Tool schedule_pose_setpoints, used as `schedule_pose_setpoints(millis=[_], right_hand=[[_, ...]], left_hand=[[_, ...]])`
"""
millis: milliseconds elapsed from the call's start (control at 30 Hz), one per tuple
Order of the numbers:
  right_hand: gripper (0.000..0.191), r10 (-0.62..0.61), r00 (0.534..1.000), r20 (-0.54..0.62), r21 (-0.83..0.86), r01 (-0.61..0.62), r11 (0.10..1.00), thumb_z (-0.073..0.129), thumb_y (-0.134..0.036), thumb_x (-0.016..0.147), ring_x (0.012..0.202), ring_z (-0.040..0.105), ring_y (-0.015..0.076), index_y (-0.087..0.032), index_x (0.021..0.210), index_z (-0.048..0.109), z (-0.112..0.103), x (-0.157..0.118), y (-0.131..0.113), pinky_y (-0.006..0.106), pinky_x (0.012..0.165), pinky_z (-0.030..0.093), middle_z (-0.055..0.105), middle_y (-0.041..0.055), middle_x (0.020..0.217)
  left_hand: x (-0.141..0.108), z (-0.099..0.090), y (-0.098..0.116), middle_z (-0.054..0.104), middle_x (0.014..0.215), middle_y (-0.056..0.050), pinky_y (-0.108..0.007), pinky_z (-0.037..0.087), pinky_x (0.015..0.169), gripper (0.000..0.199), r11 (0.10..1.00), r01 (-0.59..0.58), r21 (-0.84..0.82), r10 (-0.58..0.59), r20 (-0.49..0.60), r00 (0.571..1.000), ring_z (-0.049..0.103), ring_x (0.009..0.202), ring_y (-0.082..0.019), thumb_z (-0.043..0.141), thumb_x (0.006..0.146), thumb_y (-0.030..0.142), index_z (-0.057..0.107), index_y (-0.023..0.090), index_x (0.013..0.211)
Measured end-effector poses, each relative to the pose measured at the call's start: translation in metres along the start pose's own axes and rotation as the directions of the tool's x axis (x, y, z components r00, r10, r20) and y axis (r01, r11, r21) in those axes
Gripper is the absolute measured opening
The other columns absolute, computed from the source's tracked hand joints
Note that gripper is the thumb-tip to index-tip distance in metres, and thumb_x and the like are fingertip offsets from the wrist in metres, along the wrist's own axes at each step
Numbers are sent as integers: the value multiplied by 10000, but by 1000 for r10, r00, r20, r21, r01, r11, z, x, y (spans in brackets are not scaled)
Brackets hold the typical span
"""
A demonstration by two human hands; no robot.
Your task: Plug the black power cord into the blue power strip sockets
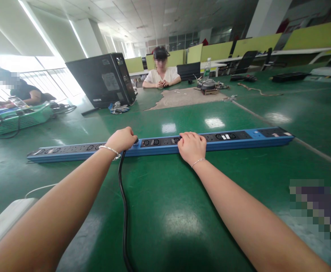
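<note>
A long blue power strip point(159, 151) with black sockets lies across the green table. My left hand point(123, 139) is closed round the end of a black cable point(125, 204) at the strip, left of its middle; the plug itself is mostly hidden by the fingers. From there the cable runs down toward the near edge of the view. My right hand point(192, 146) rests over the strip right of the middle, its fingers curled over the top edge and gripping it.
A black computer case point(103, 81) stands at the back left, with gloves point(118, 108) beside it. A green basket point(26, 119) is far left. Brown cardboard point(179, 99) carries a metal device. Two people sit beyond. A white object point(9, 219) lies near left.
</note>
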State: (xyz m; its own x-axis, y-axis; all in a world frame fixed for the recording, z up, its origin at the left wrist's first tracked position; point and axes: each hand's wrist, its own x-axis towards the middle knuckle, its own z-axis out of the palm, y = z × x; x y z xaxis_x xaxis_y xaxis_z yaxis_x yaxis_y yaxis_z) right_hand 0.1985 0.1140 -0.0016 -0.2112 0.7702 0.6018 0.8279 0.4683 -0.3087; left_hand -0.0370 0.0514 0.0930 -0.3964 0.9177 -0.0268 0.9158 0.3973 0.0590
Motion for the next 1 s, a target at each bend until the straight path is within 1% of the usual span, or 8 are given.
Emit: schedule_pose_setpoints(millis=[167, 367, 533, 667, 867, 1000], right_hand=[[336, 0, 1000, 0, -8, 0, 1000, 380, -232, 851, 1058, 511, 211, -213, 1021, 669, 0, 0, 0, 379, 896, 241, 664, 60, 1092], [346, -7, 1000, -3, -8, 7, 1000, 368, -234, 848, 1046, 506, 214, -211, 1023, 666, 1, 0, 1, 379, 890, 242, 662, 61, 1091], [341, -5, 1000, -10, -4, 5, 1000, 372, -233, 848, 1047, 506, 217, -211, 1013, 669, 1, 0, 0, 382, 895, 242, 663, 62, 1094], [340, -8, 1000, -7, -5, 8, 1000, 374, -229, 849, 1043, 511, 216, -207, 1013, 670, 0, 0, 0, 380, 897, 244, 666, 66, 1092], [341, -6, 1000, 1, -10, 6, 1000, 370, -233, 850, 1045, 510, 215, -211, 1009, 672, -1, 0, 0, 379, 899, 241, 665, 64, 1092], [345, -6, 1000, 2, -8, 6, 1000, 368, -234, 852, 1059, 504, 219, -211, 1018, 669, 0, 0, 0, 382, 901, 239, 662, 63, 1094]], left_hand=[[3, -2, 2, 684, 621, -72, -324, 474, 687, 311, 1000, -11, 15, 11, 10, 1000, 657, 715, -238, 453, 744, 384, 648, 172, 862], [5, -1, 7, 677, 590, -72, -316, 474, 710, 305, 998, -20, 58, 19, 23, 1000, 660, 748, -244, 463, 730, 345, 653, 163, 885], [5, -1, 9, 678, 598, -77, -318, 475, 710, 298, 998, -3, 55, 1, 28, 1000, 661, 749, -251, 468, 729, 336, 652, 163, 887], [1, 2, 7, 692, 676, -99, -333, 474, 701, 315, 999, -5, 42, 5, 6, 1000, 658, 765, -258, 456, 742, 345, 637, 157, 919], [-9, 11, 6, 695, 923, -148, -363, 482, 727, 335, 998, 15, 55, -12, -56, 998, 641, 888, -286, 422, 784, 383, 598, 178, 983], [-22, 18, 8, 684, 932, -157, -394, 484, 731, 344, 998, 60, 34, -56, -112, 992, 635, 896, -304, 388, 811, 406, 568, 189, 1008]])
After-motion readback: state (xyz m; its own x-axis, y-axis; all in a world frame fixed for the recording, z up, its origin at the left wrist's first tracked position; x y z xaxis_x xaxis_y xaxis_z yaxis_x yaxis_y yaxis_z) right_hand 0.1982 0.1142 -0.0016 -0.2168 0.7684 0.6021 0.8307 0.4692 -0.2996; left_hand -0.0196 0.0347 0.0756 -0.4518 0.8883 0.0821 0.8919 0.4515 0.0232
